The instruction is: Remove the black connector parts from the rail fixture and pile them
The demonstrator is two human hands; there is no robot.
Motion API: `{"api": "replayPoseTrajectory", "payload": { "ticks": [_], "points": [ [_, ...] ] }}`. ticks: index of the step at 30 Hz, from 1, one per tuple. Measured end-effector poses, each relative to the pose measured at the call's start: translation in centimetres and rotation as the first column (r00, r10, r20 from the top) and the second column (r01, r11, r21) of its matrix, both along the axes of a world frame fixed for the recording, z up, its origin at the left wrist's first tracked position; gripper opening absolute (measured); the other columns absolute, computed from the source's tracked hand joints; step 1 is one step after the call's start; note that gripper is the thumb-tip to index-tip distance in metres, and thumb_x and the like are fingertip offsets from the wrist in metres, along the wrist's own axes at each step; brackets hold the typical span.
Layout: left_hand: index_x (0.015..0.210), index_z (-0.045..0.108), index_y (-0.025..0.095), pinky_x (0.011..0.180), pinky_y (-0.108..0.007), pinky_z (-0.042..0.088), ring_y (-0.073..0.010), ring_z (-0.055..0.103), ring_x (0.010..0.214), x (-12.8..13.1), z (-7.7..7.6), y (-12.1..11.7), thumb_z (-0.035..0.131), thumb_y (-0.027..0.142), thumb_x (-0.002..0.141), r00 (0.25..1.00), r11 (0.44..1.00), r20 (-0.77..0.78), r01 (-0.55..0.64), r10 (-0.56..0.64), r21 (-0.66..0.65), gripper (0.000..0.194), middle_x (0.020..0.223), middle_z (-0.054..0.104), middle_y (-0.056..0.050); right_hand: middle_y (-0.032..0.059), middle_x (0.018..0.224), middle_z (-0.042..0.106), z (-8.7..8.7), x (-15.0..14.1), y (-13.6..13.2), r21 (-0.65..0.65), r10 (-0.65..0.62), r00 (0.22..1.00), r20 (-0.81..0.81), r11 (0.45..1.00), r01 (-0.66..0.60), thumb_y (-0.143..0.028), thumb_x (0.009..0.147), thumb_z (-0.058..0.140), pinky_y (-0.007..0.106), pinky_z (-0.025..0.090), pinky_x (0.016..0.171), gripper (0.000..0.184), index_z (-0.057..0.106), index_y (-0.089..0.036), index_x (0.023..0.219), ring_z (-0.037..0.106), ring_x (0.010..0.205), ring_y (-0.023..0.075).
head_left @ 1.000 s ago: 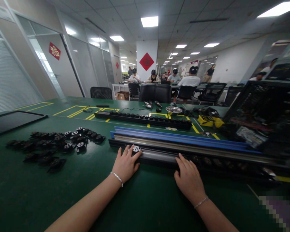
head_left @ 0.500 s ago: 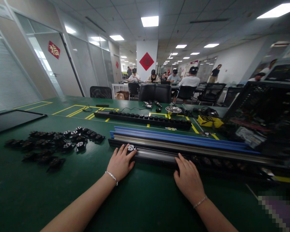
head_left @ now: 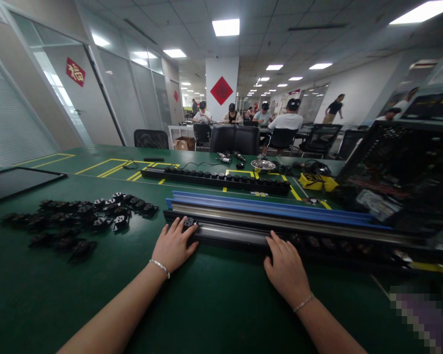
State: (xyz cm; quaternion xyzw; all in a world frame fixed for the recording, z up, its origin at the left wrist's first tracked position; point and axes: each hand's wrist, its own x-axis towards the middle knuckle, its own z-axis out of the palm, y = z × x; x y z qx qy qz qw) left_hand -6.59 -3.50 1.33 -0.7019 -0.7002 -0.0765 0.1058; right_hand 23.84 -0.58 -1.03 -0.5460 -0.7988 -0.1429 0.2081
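A long dark rail lies across the green table in front of me, with several black socket modules seated in its right part. My left hand rests on the rail near its left end, fingers stretched flat, touching one black socket module in the channel. My right hand lies flat on the rail's near edge further right, fingers spread, holding nothing. A pile of loose black socket modules sits on the table left of the rail.
Blue and grey rails lie stacked just behind the dark one. A second black power strip lies further back, with a metal bowl and a yellow box. A black crate stands at right. People sit at far tables.
My left hand has slid leftward along the rail, pushing the socket module toward the rail's left end. My right hand has stayed about where it was.
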Motion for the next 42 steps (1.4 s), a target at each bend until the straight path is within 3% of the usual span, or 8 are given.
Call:
{"api": "replayPoseTrajectory", "payload": {
  "ticks": [6,14,20,24,31,36,39,42],
  "points": [
    [0.129,0.049,0.031,0.104,-0.049,0.029,-0.0301,0.032,0.134,-3.0,-0.3,-0.3,0.045,0.051,0.082,0.997,0.997,0.014,-0.074,0.074,-0.017,0.051,0.145,0.039,-0.009,0.0145,0.131,0.053,-0.1,0.1,0.1,0.014,0.005,1.000,0.000,1.000,-0.005,-0.014,0.077,0.042,0.041,0.034,0.104,0.042,0.057,-0.010,0.117,0.050,0.117,0.0226],
    [0.131,0.046,0.030,0.104,-0.052,0.029,-0.0308,0.029,0.135,-10.8,-1.4,-2.1,0.033,0.059,0.083,0.943,0.934,0.014,-0.326,0.331,-0.146,0.058,0.142,0.041,-0.010,0.0137,0.131,0.053,-0.3,0.2,0.2,0.032,-0.003,1.000,0.025,0.999,0.003,-0.015,0.078,0.042,0.041,0.034,0.103,0.042,0.057,-0.009,0.116,0.052,0.116,0.0229],
    [0.133,0.044,0.030,0.103,-0.061,0.022,-0.0353,0.012,0.140,-16.1,-2.5,-1.4,0.025,0.062,0.083,0.880,0.873,0.101,-0.436,0.464,-0.218,0.062,0.150,0.029,-0.010,0.0140,0.131,0.053,-0.4,0.2,0.2,0.032,0.003,0.999,0.038,0.999,-0.004,-0.015,0.078,0.041,0.041,0.034,0.103,0.042,0.057,-0.008,0.117,0.051,0.117,0.0225],
    [0.132,0.045,0.030,0.102,-0.065,0.022,-0.0383,0.012,0.139,-18.4,-2.9,-0.4,0.025,0.061,0.083,0.863,0.869,0.161,-0.441,0.479,-0.224,0.061,0.152,0.023,-0.009,0.0140,0.131,0.053,-0.6,0.3,0.3,0.032,-0.002,0.999,0.032,0.999,0.001,-0.015,0.078,0.042,0.041,0.034,0.103,0.042,0.057,-0.009,0.117,0.051,0.117,0.0225],
    [0.138,0.035,0.037,0.102,-0.068,0.013,-0.0379,0.006,0.140,-19.6,-2.7,2.5,0.027,0.060,0.083,0.800,0.802,0.164,-0.516,0.577,-0.301,0.060,0.155,0.013,-0.004,0.0144,0.130,0.054,-1.0,0.5,0.5,0.058,0.021,0.999,0.032,0.998,-0.023,-0.015,0.078,0.042,0.042,0.035,0.102,0.042,0.058,-0.008,0.116,0.053,0.114,0.0232],
    [0.139,0.032,0.038,0.102,-0.067,0.013,-0.0406,0.007,0.139,-19.3,-2.7,3.4,0.031,0.060,0.082,0.756,0.782,0.216,-0.560,0.617,-0.274,0.061,0.156,0.010,-0.006,0.0138,0.129,0.055,-1.1,0.5,0.6,0.076,0.017,0.999,0.037,0.997,-0.019,-0.014,0.077,0.042,0.042,0.036,0.101,0.042,0.058,-0.008,0.116,0.054,0.113,0.0229],
    [0.139,0.035,0.037,0.101,-0.069,0.014,-0.0427,0.007,0.138,-18.2,-2.6,2.9,0.036,0.058,0.081,0.752,0.795,0.261,-0.580,0.606,-0.175,0.061,0.155,0.009,-0.008,0.0132,0.128,0.056,-1.1,0.4,0.7,0.082,0.016,0.999,0.029,0.996,-0.019,-0.014,0.076,0.042,0.041,0.037,0.101,0.042,0.058,-0.009,0.115,0.054,0.113,0.0227],
    [0.137,0.037,0.028,0.101,-0.068,0.018,-0.0417,0.012,0.138,-16.0,-2.0,2.6,0.039,0.054,0.082,0.754,0.801,0.376,-0.596,0.538,0.049,0.061,0.153,0.014,-0.014,0.0128,0.129,0.055,-1.1,0.4,0.7,0.074,0.022,1.000,0.014,0.997,-0.023,-0.014,0.076,0.042,0.041,0.036,0.101,0.043,0.058,-0.010,0.116,0.054,0.113,0.0226]
  ]
}}
